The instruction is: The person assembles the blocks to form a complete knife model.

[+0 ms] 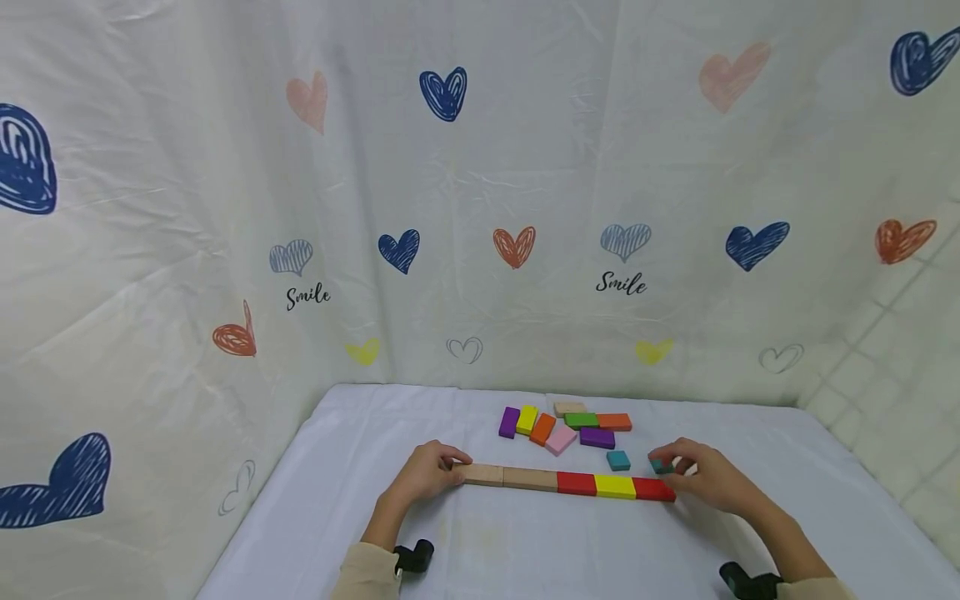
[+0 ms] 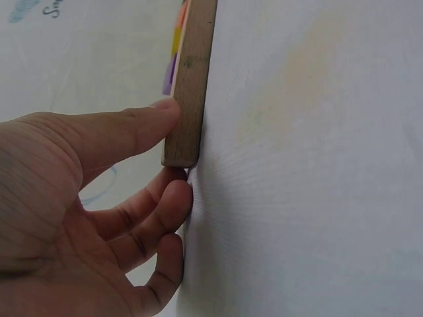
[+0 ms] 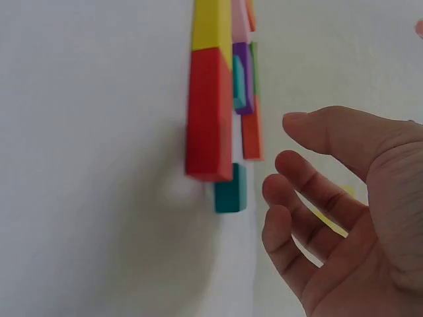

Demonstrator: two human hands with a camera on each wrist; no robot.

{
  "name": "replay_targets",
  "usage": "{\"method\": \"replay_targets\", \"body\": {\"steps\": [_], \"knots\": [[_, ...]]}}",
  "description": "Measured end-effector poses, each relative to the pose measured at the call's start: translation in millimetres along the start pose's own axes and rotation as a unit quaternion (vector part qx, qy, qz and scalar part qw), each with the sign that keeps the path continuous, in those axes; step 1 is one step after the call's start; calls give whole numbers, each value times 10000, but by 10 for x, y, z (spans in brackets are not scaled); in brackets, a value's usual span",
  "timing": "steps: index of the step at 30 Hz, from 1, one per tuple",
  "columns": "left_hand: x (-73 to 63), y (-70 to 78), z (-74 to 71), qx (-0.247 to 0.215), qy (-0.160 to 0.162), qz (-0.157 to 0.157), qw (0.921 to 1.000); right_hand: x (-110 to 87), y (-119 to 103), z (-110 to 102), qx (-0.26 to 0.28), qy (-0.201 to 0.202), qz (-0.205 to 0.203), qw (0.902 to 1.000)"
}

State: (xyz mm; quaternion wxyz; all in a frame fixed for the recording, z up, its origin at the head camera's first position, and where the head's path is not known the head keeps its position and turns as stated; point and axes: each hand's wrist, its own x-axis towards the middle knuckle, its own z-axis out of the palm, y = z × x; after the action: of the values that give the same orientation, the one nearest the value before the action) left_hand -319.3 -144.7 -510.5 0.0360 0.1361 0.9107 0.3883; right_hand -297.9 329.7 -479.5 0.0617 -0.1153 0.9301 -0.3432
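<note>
A straight row of blocks runs left to right in the head view: a plain wooden block (image 1: 480, 475) at the left end, another wooden block (image 1: 530, 479), then a red block (image 1: 576, 483), a yellow block (image 1: 615, 487) and a second red block (image 1: 654, 489). My left hand (image 1: 427, 471) pinches the left end of the row, its thumb (image 2: 155, 122) against the wooden block (image 2: 188, 86). Close by a small teal block (image 1: 660, 467) behind the row's right end is my right hand (image 1: 708, 473). Its fingers (image 3: 297, 168) are loosely bent, apart from that teal block (image 3: 230, 188), with nothing between them.
Behind the row lies a loose group of blocks, among them a purple block (image 1: 597, 437), a pink block (image 1: 561, 439) and a green block (image 1: 581, 421). Another small teal block (image 1: 618, 460) lies nearer. A white cloth covers the table (image 1: 525, 550); a heart-printed curtain (image 1: 555, 333) hangs behind.
</note>
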Motion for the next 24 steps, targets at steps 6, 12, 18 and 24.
{"method": "replay_targets", "body": {"steps": [6,12,18,24], "knots": [[14,-38,-2,19,13,-18,10000,158,-117,55,13,423,-170,9990],[12,-60,-4,28,9,73,10000,369,-141,194,212,584,-143,9980],[18,-57,2,40,11,110,9999,590,-108,345,340,440,195,9983],[11,-36,8,29,5,49,10000,721,-110,462,291,485,364,9977]]}}
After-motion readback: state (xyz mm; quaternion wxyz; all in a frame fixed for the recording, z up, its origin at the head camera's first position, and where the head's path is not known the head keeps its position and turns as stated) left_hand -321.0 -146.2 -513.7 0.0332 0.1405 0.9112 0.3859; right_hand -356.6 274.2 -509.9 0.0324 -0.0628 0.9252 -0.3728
